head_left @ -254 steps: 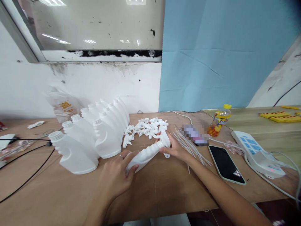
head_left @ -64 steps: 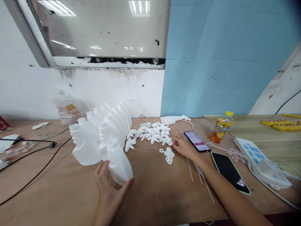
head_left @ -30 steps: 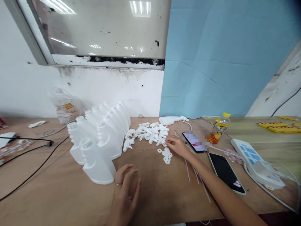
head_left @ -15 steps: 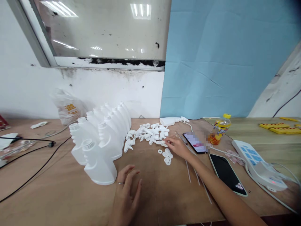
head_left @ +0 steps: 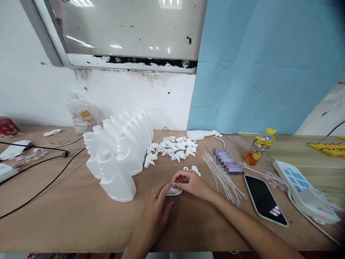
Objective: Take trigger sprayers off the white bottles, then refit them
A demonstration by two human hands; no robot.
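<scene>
My right hand [head_left: 188,183] pinches a small white trigger spray head [head_left: 174,191] low over the brown tabletop. My left hand [head_left: 159,201] meets it from the other side, its fingers curled against the piece and partly hiding it. Beyond both hands lies a loose pile of white trigger spray heads [head_left: 175,145]. A few flat white rings [head_left: 196,169] show just past my right hand, which covers others. White plastic bottles [head_left: 118,180] with open threaded necks stand upright in rows to the left of my left hand.
Thin white tubes [head_left: 226,187] lie right of the rings, near a phone with a blurred screen [head_left: 228,160] and a dark phone [head_left: 265,201]. A drink bottle [head_left: 260,145], a power strip [head_left: 296,183] and a spray bottle on its side [head_left: 198,135] lie farther off. Black cables [head_left: 54,180] cross the left.
My right hand has come back from the edge of the pile toward me, with a spray head in it. My left hand has moved right to meet it. The view has shifted slightly.
</scene>
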